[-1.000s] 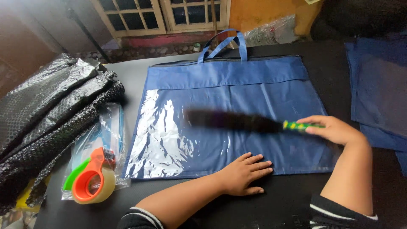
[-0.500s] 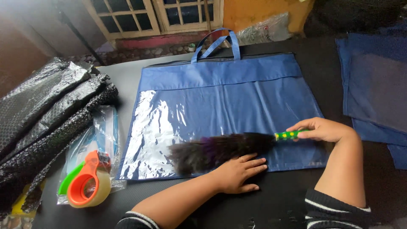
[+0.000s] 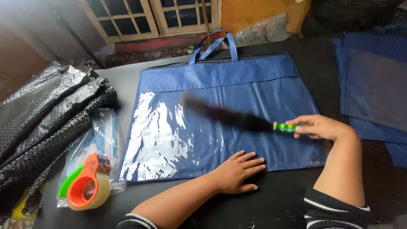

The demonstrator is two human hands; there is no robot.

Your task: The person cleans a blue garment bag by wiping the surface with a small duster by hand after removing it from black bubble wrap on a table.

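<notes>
A flat blue bag (image 3: 237,80) with a clear plastic front panel and blue handles lies on the dark table. My right hand (image 3: 320,126) grips the green and yellow handle of a dark feather duster (image 3: 231,116), whose blurred head sweeps over the middle of the clear panel. My left hand (image 3: 235,171) rests flat with fingers spread on the bag's near edge, pressing it down.
A stack of black bubble-wrap sheets (image 3: 46,114) lies at the left. An orange and green tape dispenser (image 3: 87,184) sits on clear plastic bags (image 3: 104,131) at the near left. More blue fabric pieces (image 3: 373,80) lie at the right. A window frame (image 3: 157,17) stands behind.
The duster has swung from the bag's near edge by my left hand up toward the middle of the panel. My left hand has stayed in place.
</notes>
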